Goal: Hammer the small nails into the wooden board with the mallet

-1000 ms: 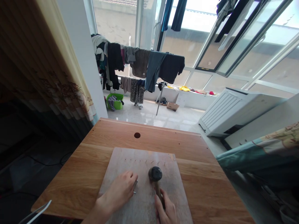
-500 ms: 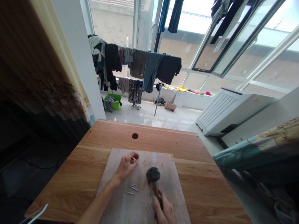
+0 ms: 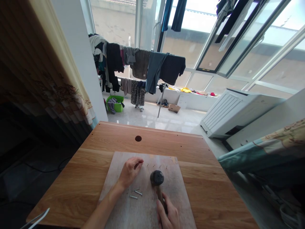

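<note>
Wooden table (image 3: 214, 187), right hand (image 3: 169, 212) wrapped round mallet (image 3: 157, 178), left hand (image 3: 130, 170) curled, any hold unclear

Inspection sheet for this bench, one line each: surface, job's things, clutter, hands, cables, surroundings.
Surface: wooden table with a pale board on it.
Job's things: mallet; three loose metal pins on the board; four thin nails in a row toward its far edge.
Clutter: white strip by the table's near left corner, unidentified.
Hands: right hand grips the mallet; left hand near the row's left end, anything pinched is hidden.
Cables: dark cable left of the table.
Surroundings: hanging clothes, green basket, windows, curtains.
</note>
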Demonstrator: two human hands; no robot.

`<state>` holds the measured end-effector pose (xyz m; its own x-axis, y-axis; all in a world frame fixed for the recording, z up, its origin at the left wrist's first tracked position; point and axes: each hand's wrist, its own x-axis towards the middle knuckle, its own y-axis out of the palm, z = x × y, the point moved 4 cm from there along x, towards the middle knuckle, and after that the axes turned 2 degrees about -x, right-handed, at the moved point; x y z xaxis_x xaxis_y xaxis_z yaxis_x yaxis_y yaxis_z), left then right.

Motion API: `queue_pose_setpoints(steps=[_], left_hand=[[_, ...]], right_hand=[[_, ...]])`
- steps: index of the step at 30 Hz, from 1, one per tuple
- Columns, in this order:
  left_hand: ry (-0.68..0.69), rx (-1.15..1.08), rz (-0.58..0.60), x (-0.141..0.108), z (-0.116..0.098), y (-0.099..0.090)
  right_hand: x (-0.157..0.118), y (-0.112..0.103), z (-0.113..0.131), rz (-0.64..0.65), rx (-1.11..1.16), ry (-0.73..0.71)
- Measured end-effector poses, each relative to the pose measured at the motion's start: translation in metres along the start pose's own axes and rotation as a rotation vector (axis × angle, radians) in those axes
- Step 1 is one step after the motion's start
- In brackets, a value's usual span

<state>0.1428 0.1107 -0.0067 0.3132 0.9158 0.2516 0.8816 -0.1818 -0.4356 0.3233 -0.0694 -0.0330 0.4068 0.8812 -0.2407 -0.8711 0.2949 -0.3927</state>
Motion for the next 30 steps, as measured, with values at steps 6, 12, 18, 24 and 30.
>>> queue_pose_setpoints(steps=[6, 12, 18, 24, 30], left_hand=[[0.033, 0.095, 0.032, 0.0, -0.009, -0.001], [0.037, 0.139, -0.01, 0.002, -0.008, -0.001], [0.051, 0.177, -0.021, 0.001, -0.001, 0.004], [0.043, 0.124, 0.0, 0.003, 0.004, 0.006], [-0.004, 0.154, 0.055, -0.013, -0.015, -0.011]], right_hand=[[0.007, 0.011, 0.024, 0.099, 0.093, 0.001], [0.028, 0.027, 0.079, 0.277, 0.132, -0.101], [0.034, 0.043, 0.086, 0.289, 0.102, -0.091], [0.03, 0.045, 0.086, 0.3, 0.133, -0.116], [0.018, 0.02, 0.051, 0.226, 0.134, -0.063]])
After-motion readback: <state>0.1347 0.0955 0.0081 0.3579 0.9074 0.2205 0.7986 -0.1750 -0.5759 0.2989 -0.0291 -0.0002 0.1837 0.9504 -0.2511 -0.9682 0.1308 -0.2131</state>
